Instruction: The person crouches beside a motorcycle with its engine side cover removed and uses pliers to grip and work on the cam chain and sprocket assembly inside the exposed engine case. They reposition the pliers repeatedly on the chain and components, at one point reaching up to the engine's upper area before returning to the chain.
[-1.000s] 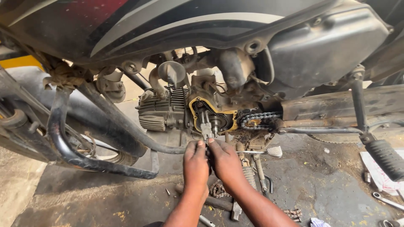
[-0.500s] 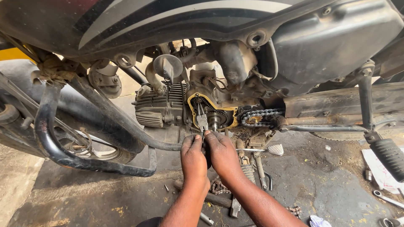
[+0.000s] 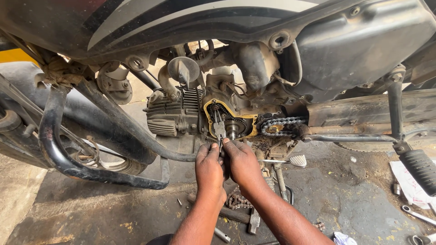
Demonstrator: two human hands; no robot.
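Item: pliers (image 3: 220, 129), held at the handles by both hands
- Left hand (image 3: 210, 168): grip closed round the lower handles, knuckles up
- Right hand (image 3: 241, 162): grip closed on the same handles from the other side, touching the left hand
- Pliers nose: up inside the open engine case (image 3: 229, 121), just beside the small sprocket (image 3: 232, 127); what the nose bites on is too small to tell
- Change over the last second: both hands sit closer together and nearer the case; the pliers stand more upright in the opening, which suggests a firmer two-handed squeeze on a part inside
- Around: cylinder fins (image 3: 171, 117) left of the case; drive chain (image 3: 282, 126) right of it; footpeg (image 3: 297, 160) near the right wrist
- Floor (image 3: 345, 199): loose chain (image 3: 236, 202), hammer (image 3: 252, 218), spanner (image 3: 417, 214), well apart from the hands
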